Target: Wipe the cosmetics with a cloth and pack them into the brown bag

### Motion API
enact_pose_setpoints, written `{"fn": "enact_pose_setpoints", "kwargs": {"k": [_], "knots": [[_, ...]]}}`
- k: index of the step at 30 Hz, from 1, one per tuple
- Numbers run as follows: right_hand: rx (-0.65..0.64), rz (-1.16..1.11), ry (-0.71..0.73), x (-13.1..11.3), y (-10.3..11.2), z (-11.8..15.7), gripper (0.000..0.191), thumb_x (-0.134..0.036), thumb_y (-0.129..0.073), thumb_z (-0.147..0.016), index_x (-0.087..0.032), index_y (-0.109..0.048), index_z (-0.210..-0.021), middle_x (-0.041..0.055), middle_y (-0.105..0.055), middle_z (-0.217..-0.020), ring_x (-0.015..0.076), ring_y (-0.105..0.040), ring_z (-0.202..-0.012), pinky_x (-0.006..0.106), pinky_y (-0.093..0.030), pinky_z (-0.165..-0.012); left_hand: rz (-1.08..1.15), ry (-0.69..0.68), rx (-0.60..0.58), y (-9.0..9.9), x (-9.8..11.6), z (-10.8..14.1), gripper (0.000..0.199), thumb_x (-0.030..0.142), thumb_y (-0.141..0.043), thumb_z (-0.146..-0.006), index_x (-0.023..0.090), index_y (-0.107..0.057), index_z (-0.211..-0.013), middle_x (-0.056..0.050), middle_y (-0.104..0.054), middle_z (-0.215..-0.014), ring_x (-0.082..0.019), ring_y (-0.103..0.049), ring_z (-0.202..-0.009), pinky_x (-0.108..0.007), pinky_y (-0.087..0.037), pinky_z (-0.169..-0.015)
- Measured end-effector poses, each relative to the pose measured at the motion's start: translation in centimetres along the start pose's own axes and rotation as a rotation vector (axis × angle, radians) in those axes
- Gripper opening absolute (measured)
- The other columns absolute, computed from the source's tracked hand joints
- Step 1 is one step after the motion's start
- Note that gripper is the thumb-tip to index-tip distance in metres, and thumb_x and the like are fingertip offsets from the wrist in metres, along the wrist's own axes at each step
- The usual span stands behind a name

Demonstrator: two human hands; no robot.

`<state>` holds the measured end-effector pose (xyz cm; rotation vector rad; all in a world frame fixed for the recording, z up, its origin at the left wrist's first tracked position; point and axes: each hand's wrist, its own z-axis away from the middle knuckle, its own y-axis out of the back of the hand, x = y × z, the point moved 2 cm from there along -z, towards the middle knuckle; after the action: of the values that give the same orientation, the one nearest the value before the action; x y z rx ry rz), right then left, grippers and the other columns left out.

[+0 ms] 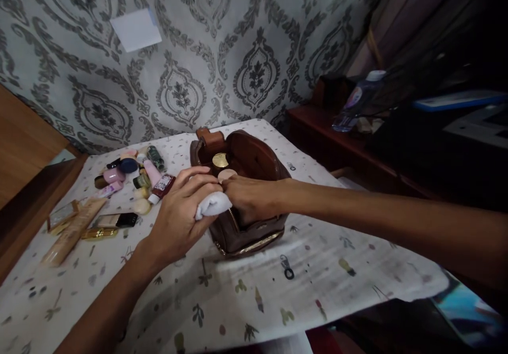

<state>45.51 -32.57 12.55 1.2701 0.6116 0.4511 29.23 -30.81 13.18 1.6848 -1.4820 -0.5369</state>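
A brown bag (254, 235) stands unzipped on the patterned cloth, its mouth facing up. My left hand (184, 208) is at the bag's left edge, closed on a folded white cloth (213, 205). Reaching in from the right, my right hand (252, 195) is inside the bag's mouth with its fingertips bent down; what they hold, if anything, is hidden. Inside the bag, a gold round lid (219, 160) and a beige round item (227, 175) show just beyond my fingers.
Small bottles and jars (127, 165) are grouped on the cloth at the left. Nearer lie a beige tube (73, 232), a compact and a black-capped bottle (117, 220). A clear bottle (357, 102) stands on the dark red furniture at the right; patterned wallpaper rises behind.
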Motion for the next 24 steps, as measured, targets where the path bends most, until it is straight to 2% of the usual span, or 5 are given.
{"fn": "enact_pose_setpoints", "kwargs": {"k": [2, 5, 9, 15, 24], "knots": [[0.068, -0.049, -0.069, 0.1, 1.3, 0.5, 0.018, -0.020, -0.068, -0.077, -0.011, -0.067, -0.093, 0.0100, -0.068, -0.092, 0.0220, -0.061, -0.085, 0.030, -0.043, -0.073, 0.000, 0.009, 0.006, 0.0, -0.1, 0.2, 0.019, 0.031, -0.053, -0.094, 0.021, -0.064, -0.106, -0.009, -0.068, -0.112, -0.028, -0.053, -0.120, -0.046, -0.046, -0.104], [0.149, -0.116, -0.281, 0.7, 3.2, 1.4, 0.024, -0.031, -0.065, -0.084, -0.013, -0.065, -0.099, 0.0101, -0.068, -0.096, 0.0213, -0.063, -0.083, 0.027, -0.042, -0.066, -0.002, 0.009, 0.021, 0.1, -0.2, 0.4, 0.019, 0.031, -0.053, -0.094, 0.023, -0.064, -0.107, -0.008, -0.069, -0.113, -0.028, -0.054, -0.121, -0.047, -0.046, -0.104], [0.077, -0.125, -0.536, 1.5, 3.7, 2.3, 0.025, -0.034, -0.058, -0.090, -0.012, -0.064, -0.101, 0.0129, -0.069, -0.096, 0.0238, -0.066, -0.083, 0.028, -0.042, -0.061, -0.008, 0.011, 0.028, 0.0, -0.2, 0.4, 0.019, 0.030, -0.052, -0.095, 0.023, -0.064, -0.108, -0.008, -0.068, -0.114, -0.028, -0.053, -0.122, -0.047, -0.046, -0.104], [-0.084, -0.120, -0.569, 0.8, 2.7, 2.0, 0.030, -0.029, -0.055, -0.094, -0.006, -0.061, -0.111, 0.0198, -0.067, -0.113, 0.0288, -0.066, -0.100, 0.028, -0.047, -0.070, -0.014, 0.003, 0.028, -0.1, -0.2, 0.4, 0.018, 0.031, -0.052, -0.095, 0.022, -0.063, -0.108, -0.009, -0.068, -0.115, -0.028, -0.053, -0.123, -0.046, -0.045, -0.105], [-0.045, -0.121, -0.584, 1.8, 2.2, 1.5, 0.030, -0.032, -0.056, -0.092, -0.008, -0.063, -0.109, 0.0180, -0.069, -0.109, 0.0281, -0.067, -0.097, 0.028, -0.046, -0.065, -0.005, 0.000, 0.025, -0.3, -0.2, 0.3, 0.018, 0.029, -0.052, -0.095, 0.023, -0.062, -0.108, -0.009, -0.069, -0.114, -0.028, -0.054, -0.122, -0.048, -0.045, -0.105]]}}
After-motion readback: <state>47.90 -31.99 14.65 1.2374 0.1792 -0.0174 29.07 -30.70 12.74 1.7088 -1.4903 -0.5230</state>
